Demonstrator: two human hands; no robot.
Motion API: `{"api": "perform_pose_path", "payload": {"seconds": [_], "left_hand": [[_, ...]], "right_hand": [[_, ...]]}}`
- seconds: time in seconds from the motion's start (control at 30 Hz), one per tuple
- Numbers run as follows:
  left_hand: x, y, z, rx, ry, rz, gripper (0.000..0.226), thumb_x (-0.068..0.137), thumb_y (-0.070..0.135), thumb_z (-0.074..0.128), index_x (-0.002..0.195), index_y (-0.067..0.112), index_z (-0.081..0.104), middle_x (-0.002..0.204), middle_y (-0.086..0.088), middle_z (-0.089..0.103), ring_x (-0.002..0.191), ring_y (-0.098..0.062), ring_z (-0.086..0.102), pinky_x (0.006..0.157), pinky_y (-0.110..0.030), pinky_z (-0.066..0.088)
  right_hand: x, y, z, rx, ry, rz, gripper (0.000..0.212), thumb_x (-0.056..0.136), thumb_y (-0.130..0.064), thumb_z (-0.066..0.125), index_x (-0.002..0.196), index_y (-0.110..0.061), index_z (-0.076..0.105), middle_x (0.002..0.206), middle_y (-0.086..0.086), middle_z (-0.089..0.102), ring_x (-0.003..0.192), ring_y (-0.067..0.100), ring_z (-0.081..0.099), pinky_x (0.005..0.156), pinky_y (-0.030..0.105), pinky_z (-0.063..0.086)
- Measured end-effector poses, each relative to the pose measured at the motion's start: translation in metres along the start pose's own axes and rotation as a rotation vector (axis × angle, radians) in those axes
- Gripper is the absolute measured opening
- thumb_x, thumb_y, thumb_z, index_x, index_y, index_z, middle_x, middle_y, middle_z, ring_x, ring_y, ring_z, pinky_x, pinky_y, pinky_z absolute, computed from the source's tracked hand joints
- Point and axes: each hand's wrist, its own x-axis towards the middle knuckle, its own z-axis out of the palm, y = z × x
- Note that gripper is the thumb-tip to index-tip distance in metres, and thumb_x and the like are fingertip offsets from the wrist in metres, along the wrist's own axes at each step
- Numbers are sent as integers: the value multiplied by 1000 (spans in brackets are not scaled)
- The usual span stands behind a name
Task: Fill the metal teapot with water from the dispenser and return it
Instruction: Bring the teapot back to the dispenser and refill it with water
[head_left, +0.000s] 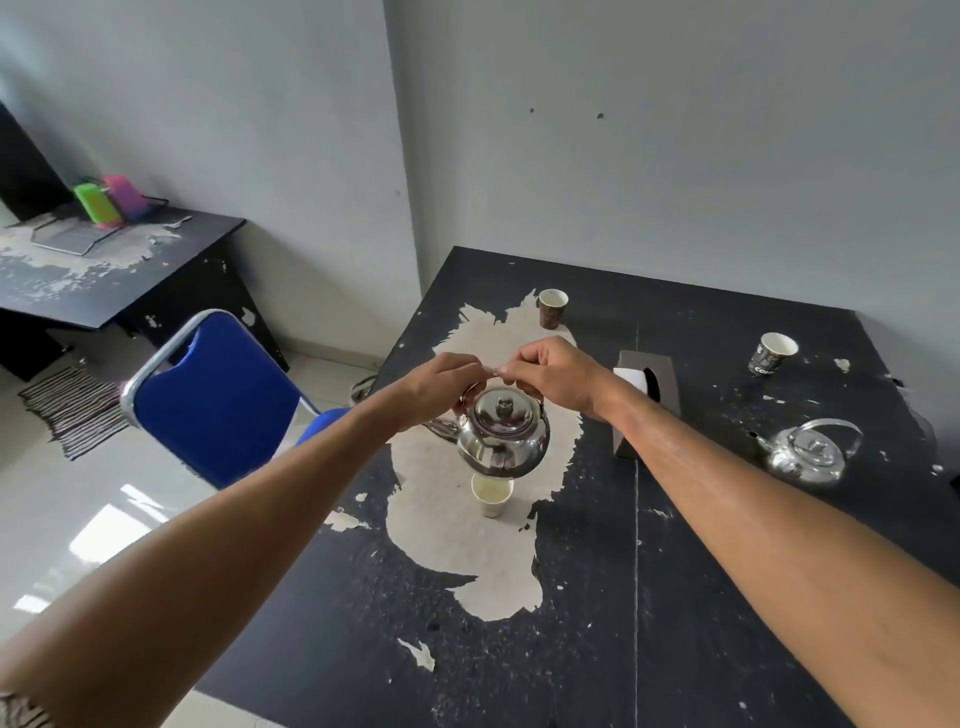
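Metal teapot (504, 434) hangs above the middle of the black table (701, 597), lid on, spout pointing left, carried by its arched handle. Far left, a second dark desk (104, 280) against the wall bears a wire rack (72, 236) with a green (96, 203) and a pink container (124, 196). A striped mat (72, 410) lies on the floor beside a blue chair (213, 405) drawn up to the table's left edge. The left hand (441, 387) and the right hand (553, 376) meet over the pot, the fingers of both curled tight around the top of the handle, fingertips touching. Directly below the pot a pale paper cup (491, 496) stands on the patch of worn tabletop. A brown cup (552, 308) sits farther back. Right of the hands lies a tissue box (647, 397), then a dark printed cup (771, 354), and near the right edge a smaller teapot (810, 452) rests on the table.
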Motion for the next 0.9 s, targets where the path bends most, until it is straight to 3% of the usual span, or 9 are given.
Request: {"api": "perform_pose_path", "payload": {"seconds": [0.07, 0.13, 0.2, 0.33, 0.43, 0.5, 0.63, 0.73, 0.9], "left_hand": [[-15, -8, -12, -18, 40, -21, 31, 109, 23, 46, 90, 15, 68, 84, -5, 67, 78, -16, 62, 75, -31, 49], [-31, -16, -28, -31, 93, -47, 32, 108, 24, 48, 102, 2, 70, 97, -21, 70, 83, -21, 64, 76, -33, 52], [-48, -30, -46, -34, 141, -81, 35, 107, 26, 49, 110, -3, 68, 106, -27, 71, 87, -25, 63, 81, -36, 53], [-88, -70, -90, -37, 219, -139, 33, 106, 31, 50, 107, 7, 71, 101, -16, 74, 86, -21, 66, 84, -36, 52], [-113, -94, -115, -73, 247, -167, 29, 106, 31, 50, 94, 15, 70, 86, -5, 71, 75, -13, 64, 74, -29, 50], [-151, -136, -159, -102, 321, -194, 28, 107, 29, 50, 88, 19, 67, 81, 0, 68, 72, -11, 62, 71, -27, 47], [-203, -197, -223, -159, 389, -216, 30, 107, 23, 48, 82, 17, 63, 76, 1, 61, 69, -12, 56, 67, -25, 45], [-245, -248, -282, -161, 421, -216, 30, 107, 22, 49, 83, 12, 63, 76, -2, 59, 69, -14, 53, 65, -27, 44], [-312, -323, -378, -174, 489, -233, 29, 92, 42, 54, 73, 24, 66, 71, 3, 62, 68, -18, 55, 67, -34, 44]], "right_hand": [[8, -9, 16, 38, -29, -10, 44, 93, -41, 65, 89, 3, 70, 73, 12, 64, 68, 16, 57, 73, 36, 49], [18, -23, 35, 65, -60, -35, 41, 93, -39, 65, 88, 2, 71, 79, 20, 68, 70, 17, 60, 73, 35, 50], [30, -39, 59, 81, -93, -63, 32, 96, -33, 65, 81, -6, 73, 73, 12, 70, 68, 12, 62, 69, 31, 51], [56, -74, 117, 90, -176, -110, 25, 93, -32, 67, 75, -16, 75, 70, 2, 70, 66, 12, 63, 66, 32, 51], [74, -94, 151, 58, -204, -136, 26, 91, -36, 68, 76, -15, 75, 72, 10, 71, 66, 15, 63, 66, 37, 51], [97, -131, 212, 48, -283, -170, 26, 89, -39, 67, 78, -17, 75, 82, 18, 73, 68, 20, 64, 67, 43, 54], [130, -184, 300, 23, -352, -232, 32, 94, -36, 63, 85, -7, 73, 85, 26, 69, 67, 24, 59, 66, 43, 51], [157, -225, 375, 36, -386, -249, 36, 96, -32, 59, 85, 0, 69, 72, 21, 62, 64, 24, 52, 62, 41, 44], [198, -298, 488, 80, -471, -254, 32, 97, -28, 58, 81, -2, 67, 70, 14, 59, 64, 25, 52, 62, 40, 44]]}}
